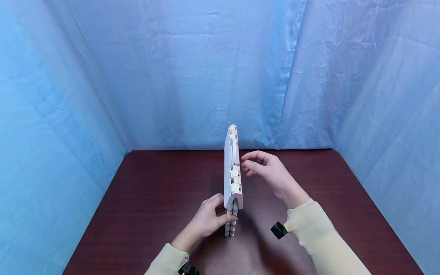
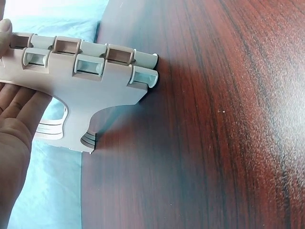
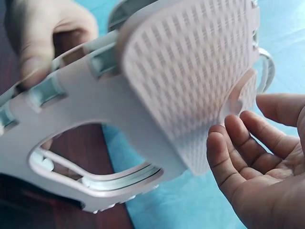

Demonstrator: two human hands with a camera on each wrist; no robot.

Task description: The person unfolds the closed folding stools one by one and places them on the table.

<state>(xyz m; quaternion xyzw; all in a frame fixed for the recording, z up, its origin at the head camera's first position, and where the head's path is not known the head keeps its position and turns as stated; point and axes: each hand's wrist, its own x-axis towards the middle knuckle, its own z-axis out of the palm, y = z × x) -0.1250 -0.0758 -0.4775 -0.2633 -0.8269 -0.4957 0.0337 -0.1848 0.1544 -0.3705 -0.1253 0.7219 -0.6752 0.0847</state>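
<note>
Background: blue cloth (image 1: 172, 68) hangs on all sides of a dark red-brown wooden worktop (image 1: 154, 191).
Left hand (image 1: 206, 219): fingers and thumb are curled around the lower end of the folded stool, and they hold it on its edge.
Folded stool (image 1: 233, 168): a white plastic folding step stool, collapsed flat; it stands upright on the worktop, about in the middle, between the two hands. The left wrist view shows its row of hinge knuckles (image 2: 86, 59) and the lower corner touching the wood. The right wrist view shows the dotted anti-slip panel (image 3: 195, 71) and a carrying handle opening (image 3: 90, 162).
Right hand (image 1: 268, 170): open, fingers relaxed and a little bent, just beside the upper hinges of the stool; I cannot tell if the fingertips touch it.
Step in hand: it seems the stool is being steadied before it is opened.
Next move: probably the right hand must take one panel and pull it away while the left hand keeps the base firm.
Writing: no brand, label or text can be read.
</note>
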